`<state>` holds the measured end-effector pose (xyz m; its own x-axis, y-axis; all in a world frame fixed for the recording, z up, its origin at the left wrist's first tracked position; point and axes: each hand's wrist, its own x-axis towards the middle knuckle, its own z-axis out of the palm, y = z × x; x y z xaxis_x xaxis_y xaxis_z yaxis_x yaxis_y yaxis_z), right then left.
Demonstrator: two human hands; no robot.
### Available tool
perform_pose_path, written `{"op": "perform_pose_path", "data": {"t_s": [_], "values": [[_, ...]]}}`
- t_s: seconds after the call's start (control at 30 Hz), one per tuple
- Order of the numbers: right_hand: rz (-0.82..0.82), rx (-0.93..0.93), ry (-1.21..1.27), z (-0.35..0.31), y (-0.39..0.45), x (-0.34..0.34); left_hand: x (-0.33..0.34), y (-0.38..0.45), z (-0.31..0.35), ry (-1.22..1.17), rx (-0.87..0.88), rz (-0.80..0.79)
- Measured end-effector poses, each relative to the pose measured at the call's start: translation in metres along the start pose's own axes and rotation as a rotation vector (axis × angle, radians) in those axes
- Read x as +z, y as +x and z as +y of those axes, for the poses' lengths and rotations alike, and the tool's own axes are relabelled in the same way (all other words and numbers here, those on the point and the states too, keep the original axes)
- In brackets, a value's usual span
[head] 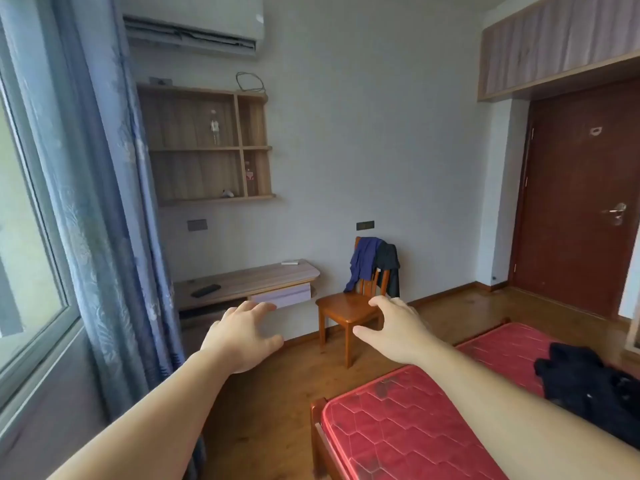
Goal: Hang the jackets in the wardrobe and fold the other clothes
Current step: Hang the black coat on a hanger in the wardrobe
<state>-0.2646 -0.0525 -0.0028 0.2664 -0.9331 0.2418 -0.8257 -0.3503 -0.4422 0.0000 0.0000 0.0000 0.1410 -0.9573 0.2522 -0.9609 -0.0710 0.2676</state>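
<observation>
We see a bed (408, 427) at lower right, its red quilted mattress stitched in a hexagon pattern and set in a glossy wooden frame; its long axis runs from the near foreground away toward the brown panelled door (581, 209). A dark, crumpled garment (588, 379) lies in a heap on the mattress near the right edge. The floor (277, 393) is polished wood plank. At left, a blue patterned curtain (104, 202) hangs in vertical folds beside the window. A wall-mounted shelf unit (207, 143) of pale wood grain sits above a rounded floating desk (242, 282), which carries a flat black remote (205, 290).

A varnished wooden chair (349, 310) stands against the far wall, between the desk and the door. Two garments hang over its backrest, long axes vertical: a blue jacket (362, 261) on the left and a black jacket (388, 265) just beside it on the right.

Our left hand (242, 334) and right hand (398, 330) are extended forward, palms down, fingers spread and slightly bent. Neither holds anything; both are well apart from the chair.
</observation>
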Motion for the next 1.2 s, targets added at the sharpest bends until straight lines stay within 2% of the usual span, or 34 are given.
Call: {"op": "perform_pose_path", "data": {"t_s": [0.17, 0.43, 0.57, 0.93, 1.2], "values": [[-0.047, 0.040, -0.041, -0.017, 0.057, 0.044, 0.021, 0.051, -0.049, 0.010, -0.010, -0.058], [-0.051, 0.123, -0.141, -0.067, 0.186, 0.125, 0.043, 0.182, -0.164, -0.046, 0.019, -0.114], [-0.054, 0.156, -0.189, -0.083, 0.239, 0.150, 0.052, 0.242, -0.201, -0.055, 0.051, -0.130], [-0.056, 0.252, -0.173, -0.057, 0.407, 0.220, 0.117, 0.412, -0.229, -0.078, 0.180, -0.221], [0.019, 0.347, -0.080, -0.010, 0.565, 0.257, 0.159, 0.599, -0.237, 0.051, 0.257, -0.259]]}}
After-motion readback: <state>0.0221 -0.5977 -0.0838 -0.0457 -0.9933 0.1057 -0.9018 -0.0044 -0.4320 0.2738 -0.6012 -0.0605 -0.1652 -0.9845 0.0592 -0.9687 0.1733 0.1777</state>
